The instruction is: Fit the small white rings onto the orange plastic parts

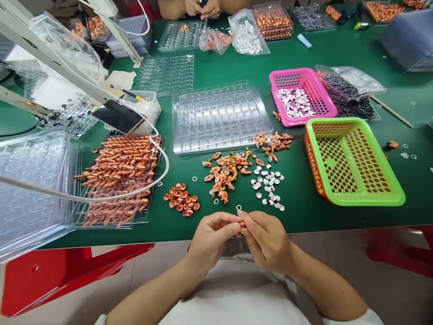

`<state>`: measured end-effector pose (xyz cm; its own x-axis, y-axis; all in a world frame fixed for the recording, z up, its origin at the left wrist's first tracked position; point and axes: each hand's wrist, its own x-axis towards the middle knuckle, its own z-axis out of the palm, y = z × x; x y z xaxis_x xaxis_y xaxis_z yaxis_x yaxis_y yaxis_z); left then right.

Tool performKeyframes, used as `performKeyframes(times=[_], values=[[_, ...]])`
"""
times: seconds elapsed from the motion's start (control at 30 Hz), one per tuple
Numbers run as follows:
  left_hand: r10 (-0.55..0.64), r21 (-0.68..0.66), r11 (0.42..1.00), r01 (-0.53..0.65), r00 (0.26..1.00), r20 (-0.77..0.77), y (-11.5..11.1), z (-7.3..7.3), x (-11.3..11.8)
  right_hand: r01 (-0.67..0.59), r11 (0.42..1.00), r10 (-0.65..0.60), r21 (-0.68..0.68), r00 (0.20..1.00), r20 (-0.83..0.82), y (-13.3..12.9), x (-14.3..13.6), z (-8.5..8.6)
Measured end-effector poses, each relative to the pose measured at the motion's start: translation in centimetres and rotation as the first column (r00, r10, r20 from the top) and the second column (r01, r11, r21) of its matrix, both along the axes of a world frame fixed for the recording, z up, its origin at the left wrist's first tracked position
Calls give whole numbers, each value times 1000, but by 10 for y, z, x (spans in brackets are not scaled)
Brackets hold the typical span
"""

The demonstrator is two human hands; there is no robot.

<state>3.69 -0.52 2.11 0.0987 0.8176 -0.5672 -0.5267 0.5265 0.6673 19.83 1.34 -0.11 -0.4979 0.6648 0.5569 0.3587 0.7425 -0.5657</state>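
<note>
At the table's front edge, my left hand [211, 237] and my right hand [270, 239] meet with fingertips pinched on one small orange part [242, 224]. Most of that part is hidden by the fingers, so its shape cannot be made out. A little clear ring with a tab [238, 207] shows just above my right fingertips; whether it is held or lies on the table is unclear. Beyond the hands lie a pile of small orange curved parts [225, 174] with yellow bits, scattered white round caps [270, 178], and copper-coloured cup-shaped pieces [181, 199].
Stacked orange parts fill a clear tray [149, 212] at left, crossed by a white cable [118, 197]. Clear moulded trays [219, 117] lie mid-table. A pink basket [297, 122] holds white pieces; a green basket [372, 201] stands right. Another person's hands [203, 8] are across the table.
</note>
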Motion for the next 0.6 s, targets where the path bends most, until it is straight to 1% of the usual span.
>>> performKeyframes(times=[0.17, 0.37, 0.6], values=[[25, -5, 1000, -25, 999, 25, -3, 0, -1, 1, 1000, -2, -18, 999, -40, -4, -4, -2], [7, 10, 1000, -8, 995, 96, -1, 1, -2, -33, 998, 29, -60, 997, -73, -6, -5, -4], [-14, 2, 1000, 14, 988, 155, 2, 4, -2, -43, 998, 38, -41, 992, -120, -7, -6, -8]])
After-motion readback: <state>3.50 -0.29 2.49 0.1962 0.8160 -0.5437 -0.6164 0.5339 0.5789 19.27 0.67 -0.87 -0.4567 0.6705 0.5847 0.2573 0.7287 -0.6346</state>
